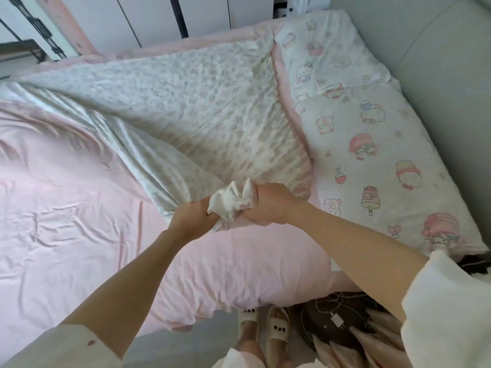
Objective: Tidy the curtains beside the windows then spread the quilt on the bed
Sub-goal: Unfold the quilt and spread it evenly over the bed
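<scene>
A white quilt [186,102] with a faint pink floral print lies across the far half of the bed [66,208], which has a pink sheet. One bunched corner of the quilt is lifted above the near edge of the bed. My left hand [190,216] and my right hand [265,203] are side by side, both closed on that corner. From my hands the quilt stretches away to the far left in a raised fold. No curtains are in view.
Two white pillows [372,155] with pink cartoon prints lie along the right side against a pale padded headboard [438,75]. Below me are my feet in white slippers [276,328], and a dark round mat with a white charger and cable [337,320]. White cupboards [148,19] stand beyond the bed.
</scene>
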A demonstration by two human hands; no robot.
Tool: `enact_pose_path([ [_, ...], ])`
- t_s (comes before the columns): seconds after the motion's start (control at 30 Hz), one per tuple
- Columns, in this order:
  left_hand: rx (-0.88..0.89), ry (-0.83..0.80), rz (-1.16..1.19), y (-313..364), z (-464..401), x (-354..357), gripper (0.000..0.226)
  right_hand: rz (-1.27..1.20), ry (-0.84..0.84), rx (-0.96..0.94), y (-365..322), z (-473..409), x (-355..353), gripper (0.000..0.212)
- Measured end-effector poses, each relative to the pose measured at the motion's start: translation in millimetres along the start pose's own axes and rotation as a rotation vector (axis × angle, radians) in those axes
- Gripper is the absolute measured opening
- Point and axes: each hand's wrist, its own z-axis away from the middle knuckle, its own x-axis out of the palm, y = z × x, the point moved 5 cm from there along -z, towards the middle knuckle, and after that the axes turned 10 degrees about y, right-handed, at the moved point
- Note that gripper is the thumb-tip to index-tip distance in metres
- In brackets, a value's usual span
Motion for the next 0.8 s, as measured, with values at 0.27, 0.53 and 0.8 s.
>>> enact_pose_path([
  [0.27,0.022,-0.041,-0.224,133,41,28,0.044,0.163,-0.06,0.032,86,95,-43,0.026],
  [0.53,0.184,-0.12,-0.119,281,57,64,0.045,0.1,0.192,0.239,194,184,-97,0.03],
  [0.8,0.067,-0.237,-0.065,248,63,102,0.054,-0.038,0.139,0.291,208,173,-46,0.028],
])
